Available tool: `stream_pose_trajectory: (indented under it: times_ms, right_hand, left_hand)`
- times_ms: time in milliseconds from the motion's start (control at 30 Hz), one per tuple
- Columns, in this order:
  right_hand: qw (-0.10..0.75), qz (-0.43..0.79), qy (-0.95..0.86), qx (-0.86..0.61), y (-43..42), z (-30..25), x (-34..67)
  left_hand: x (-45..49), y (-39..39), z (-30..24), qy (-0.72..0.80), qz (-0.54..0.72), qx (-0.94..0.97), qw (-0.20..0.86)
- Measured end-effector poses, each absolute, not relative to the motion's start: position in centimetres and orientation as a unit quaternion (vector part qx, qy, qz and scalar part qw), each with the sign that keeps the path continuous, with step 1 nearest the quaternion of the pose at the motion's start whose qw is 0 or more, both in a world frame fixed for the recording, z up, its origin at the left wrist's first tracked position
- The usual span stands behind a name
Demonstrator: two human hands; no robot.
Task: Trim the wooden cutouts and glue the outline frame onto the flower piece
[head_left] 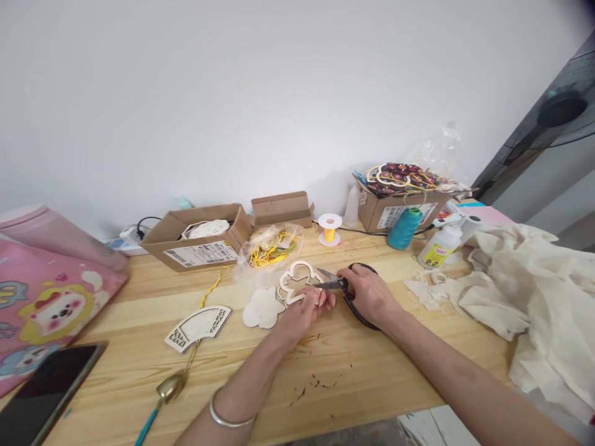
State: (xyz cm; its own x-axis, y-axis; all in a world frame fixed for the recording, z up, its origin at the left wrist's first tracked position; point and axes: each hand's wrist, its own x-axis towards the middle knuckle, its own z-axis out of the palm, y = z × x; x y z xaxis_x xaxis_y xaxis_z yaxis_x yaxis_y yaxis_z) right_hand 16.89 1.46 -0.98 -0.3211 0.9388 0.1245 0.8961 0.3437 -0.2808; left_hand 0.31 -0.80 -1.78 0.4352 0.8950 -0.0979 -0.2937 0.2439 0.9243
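Note:
My left hand (pixel 307 310) pinches the lower edge of a pale flower-shaped cutout frame (pixel 290 272), its fingers closed. In my right hand (pixel 369 294) is a pair of scissors (pixel 360 319) with black handles, the fingers wrapped round the loops. The scissor blades lie partly apart at the right side of the frame, close to my left fingertips. Whatever lies between the blades is too small to make out. Left of the frame, a solid cream flower-shaped piece (pixel 261 308) rests on the table. Small dark scraps are scattered below my hands.
A fan-shaped ornament (pixel 199 328) with a yellow cord and a teal-ended tassel lies left, near a phone (pixel 49 393). Behind stand cardboard boxes (pixel 199 248), a yellow thread spool (pixel 330 230), a teal thread cone (pixel 405 229) and a glue bottle (pixel 439 248). Cream cloth (pixel 534 297) heaps at right.

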Motion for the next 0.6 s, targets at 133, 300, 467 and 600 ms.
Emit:
stream_pose_trajectory:
  times_ms: [133, 300, 467, 600]
  right_hand:
    - [0.129, 0.076, -0.806, -0.572, 1.5, -1.1, 16.6]
    - [0.12, 0.071, -0.802, -0.581, 1.9, -1.3, 16.8]
    - [0.128, 0.049, -0.743, -0.655, 3.2, -1.2, 18.5]
    - [0.182, 0.082, -0.738, -0.645, 3.6, -1.3, 19.0]
  left_hand:
    - [0.3, -0.6, -1.8, 0.336, 0.411, 0.449, 0.718]
    - [0.0, -0.7, -1.5, 0.328, 0.409, 0.45, 0.723]
    - [-0.2, -1.7, -0.4, 0.364, 0.325, 0.573, 0.658]
    - [0.1, -1.9, -0.2, 0.377, 0.328, 0.564, 0.657]
